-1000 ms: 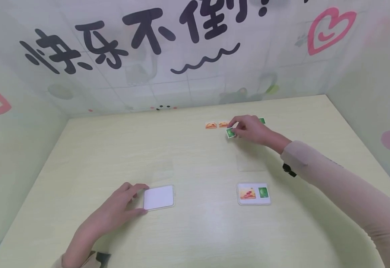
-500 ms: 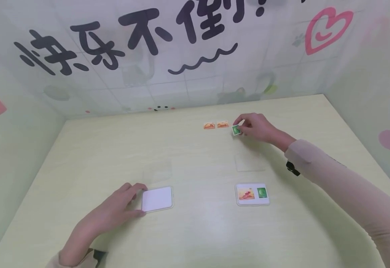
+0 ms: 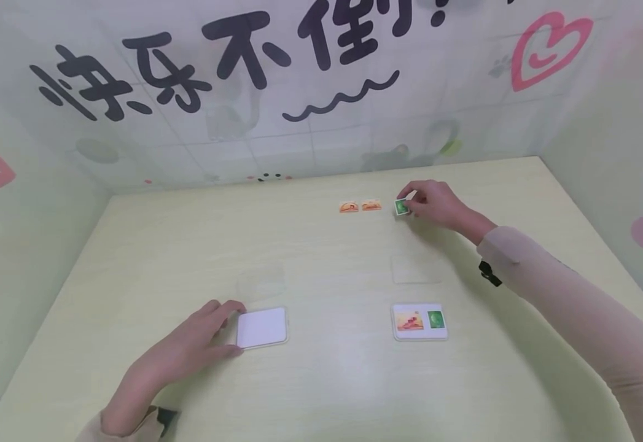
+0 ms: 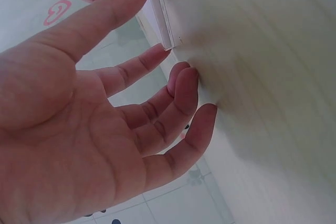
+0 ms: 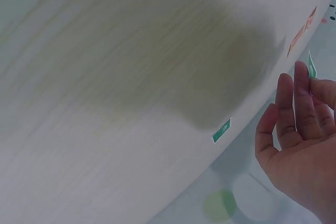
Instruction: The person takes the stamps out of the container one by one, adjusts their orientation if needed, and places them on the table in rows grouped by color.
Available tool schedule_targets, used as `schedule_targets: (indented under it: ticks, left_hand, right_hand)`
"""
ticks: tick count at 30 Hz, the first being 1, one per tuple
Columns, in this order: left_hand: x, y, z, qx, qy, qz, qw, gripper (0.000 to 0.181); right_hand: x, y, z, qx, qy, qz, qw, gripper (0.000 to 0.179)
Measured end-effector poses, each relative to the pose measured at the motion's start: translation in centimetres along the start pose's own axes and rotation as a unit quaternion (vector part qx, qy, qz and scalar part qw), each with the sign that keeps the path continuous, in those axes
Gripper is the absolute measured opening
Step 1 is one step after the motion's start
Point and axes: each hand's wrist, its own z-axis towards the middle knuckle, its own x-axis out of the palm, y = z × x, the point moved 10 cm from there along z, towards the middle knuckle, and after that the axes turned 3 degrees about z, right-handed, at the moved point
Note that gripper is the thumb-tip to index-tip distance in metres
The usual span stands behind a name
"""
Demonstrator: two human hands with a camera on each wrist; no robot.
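Observation:
In the head view my right hand (image 3: 434,202) pinches a small green stamp (image 3: 401,207) between thumb and fingertips, held up over the back of the table. A second green stamp (image 5: 221,130) lies on the table in the right wrist view; my hand hides it from the head camera. Two orange stamps (image 3: 371,205) lie to the left of that hand. My left hand (image 3: 191,344) holds a white card (image 3: 262,326) in a clear case by its left end, thumb at the near corner, index finger at the far one. Its other fingers curve loosely beside the case in the left wrist view.
To the right, another clear case (image 3: 420,335) holds a white card with an orange stamp (image 3: 410,321) and a green stamp on it. Behind the cases lie two faint transparent covers (image 3: 416,270). Printed walls enclose the pale wooden table (image 3: 327,380) at the back and sides.
My right hand has moved right and slightly back with the green stamp, uncovering the right-hand orange stamp. My left hand stays at the white card's case.

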Motion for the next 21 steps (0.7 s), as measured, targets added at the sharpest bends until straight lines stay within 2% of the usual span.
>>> schedule_targets:
  ticks: [21]
  left_hand:
    - [0.1,0.1,0.1,-0.006,0.008,0.001,1.0000,0.057]
  right_hand:
    - [-1.6,-2.7,0.7,0.020,-0.028,-0.019,0.9992,0.021]
